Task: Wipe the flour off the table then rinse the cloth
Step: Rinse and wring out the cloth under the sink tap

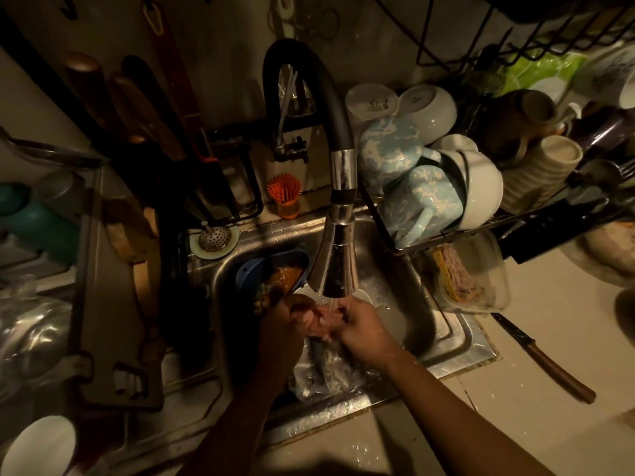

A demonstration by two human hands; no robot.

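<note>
While the water runs: the left hand and the right hand meet under it, over the middle of the basin.
Left hand: fingers curled round the left end of the wadded pink cloth.
Right hand: fingers and thumb closed on the cloth's right end.
Cloth: bunched between the two hands, right under the thin stream of water, held above the basin.
Faucet: a chrome cone-shaped spray head on a black arched hose, hanging just above the hands.
Below the hands: a crumpled clear plastic bag with something dark inside, at the near side of the basin.
Sink: stainless steel sink, its rim beaded with water.
Far left in the basin: a blue plastic strainer basket holding orange food scraps.
Right of the sink: a clear plastic tub with sponges inside, under a black wire dish rack packed with cups and bowls.
Counter: pale counter, with a wooden-handled knife lying near the sink's right rim.
</note>
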